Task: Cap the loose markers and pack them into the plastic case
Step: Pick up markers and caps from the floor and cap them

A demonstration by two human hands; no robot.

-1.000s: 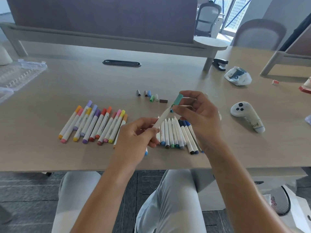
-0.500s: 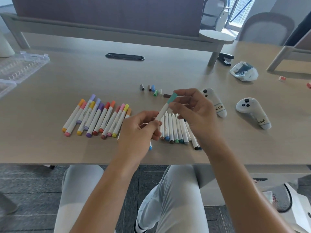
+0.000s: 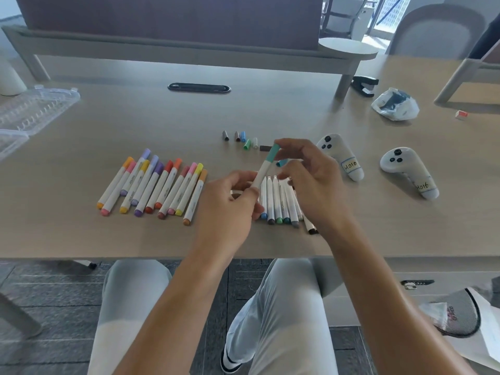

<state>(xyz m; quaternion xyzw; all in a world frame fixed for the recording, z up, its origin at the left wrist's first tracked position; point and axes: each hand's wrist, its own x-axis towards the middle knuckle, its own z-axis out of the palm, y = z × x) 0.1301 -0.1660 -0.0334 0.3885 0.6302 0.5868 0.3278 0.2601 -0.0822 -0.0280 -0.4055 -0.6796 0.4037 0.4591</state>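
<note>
Since 0.5 s ago: right hand (image 3: 311,182) has let go of the teal cap (image 3: 272,152), fingers now loosely spread just beside it. Cap sits on the marker (image 3: 263,169), which left hand (image 3: 230,201) pinches at the lower end, tilted up-right above the table (image 3: 81,239). Uncapped markers (image 3: 281,201) lie below; capped row (image 3: 154,185) left; loose caps (image 3: 243,139) behind; plastic case (image 3: 29,112) far left.
</note>
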